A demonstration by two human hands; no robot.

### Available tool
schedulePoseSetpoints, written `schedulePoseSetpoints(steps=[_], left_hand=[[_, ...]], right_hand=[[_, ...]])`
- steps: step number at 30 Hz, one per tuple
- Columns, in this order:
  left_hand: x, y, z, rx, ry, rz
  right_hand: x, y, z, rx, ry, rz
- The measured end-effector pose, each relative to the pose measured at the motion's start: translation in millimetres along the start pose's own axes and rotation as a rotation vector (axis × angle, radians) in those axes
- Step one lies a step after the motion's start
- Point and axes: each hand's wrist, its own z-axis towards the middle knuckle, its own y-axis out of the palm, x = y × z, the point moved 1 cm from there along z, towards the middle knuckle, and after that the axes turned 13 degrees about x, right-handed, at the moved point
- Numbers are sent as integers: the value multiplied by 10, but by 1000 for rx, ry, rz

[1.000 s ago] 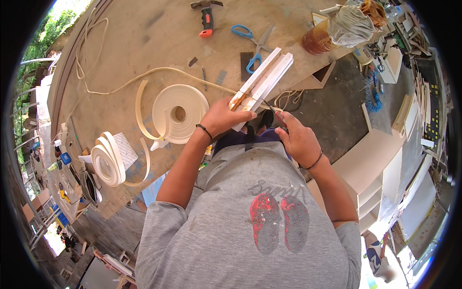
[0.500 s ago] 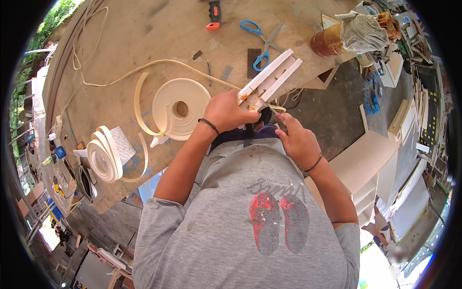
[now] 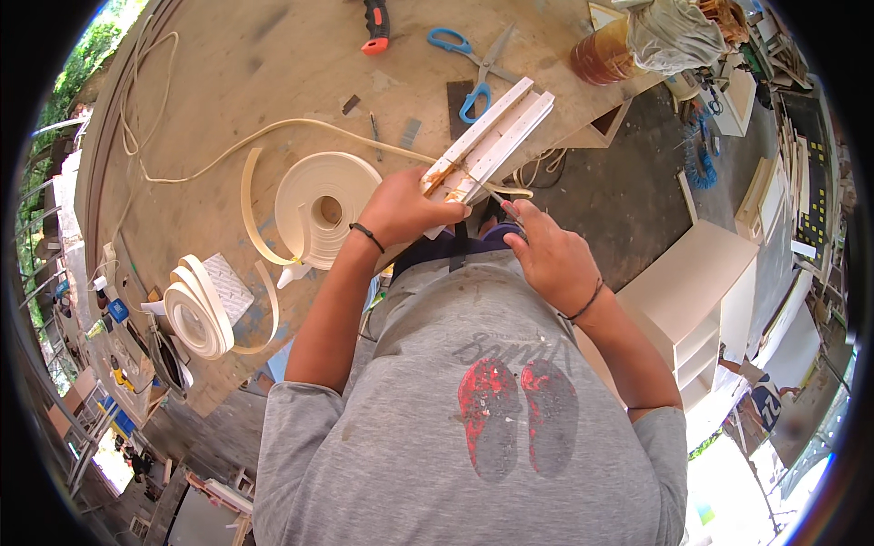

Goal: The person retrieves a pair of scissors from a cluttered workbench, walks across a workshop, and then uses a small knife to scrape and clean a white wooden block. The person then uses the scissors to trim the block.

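My left hand (image 3: 411,207) is closed round the near end of a white grooved piece (image 3: 510,136), which looks like two long white strips with a channel between them. Brown residue marks that end and the channel. In my right hand (image 3: 557,257) is a thin metal-shafted tool (image 3: 496,193), its kind partly hidden by my fingers. Its tip meets the piece near my left hand. Blue-handled scissors (image 3: 481,65) lie partly open beyond the piece. A large coil of cream edge banding (image 3: 305,187) rests on the workbench (image 3: 273,91), left of my left hand.
A smaller roll of banding (image 3: 196,318) stands near the bench's left edge. Further back lie a black-and-red handle (image 3: 375,27) and a brown-stained container (image 3: 603,59) with a cloth. On the right is a pale cabinet (image 3: 687,282); another person (image 3: 763,387) shows beyond it.
The view has shifted, so the bench items sit slightly further left. Both hands keep their hold, and the white piece has turned a little. Another person has come into view at right.
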Motion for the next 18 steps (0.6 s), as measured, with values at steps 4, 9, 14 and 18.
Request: schedulePoseSetpoints(steps=[4,9,14,18], left_hand=[[50,16,-31,36,18,84],[10,98,-64,129,70,278],[4,156,-115,193,136,356],[5,206,-161,231,152,375]], right_hand=[[22,30,-42,5,15,-24],[141,121,-134,43,52,81],[147,112,-173,33,46,116],[178,153,-161,16,47,108]])
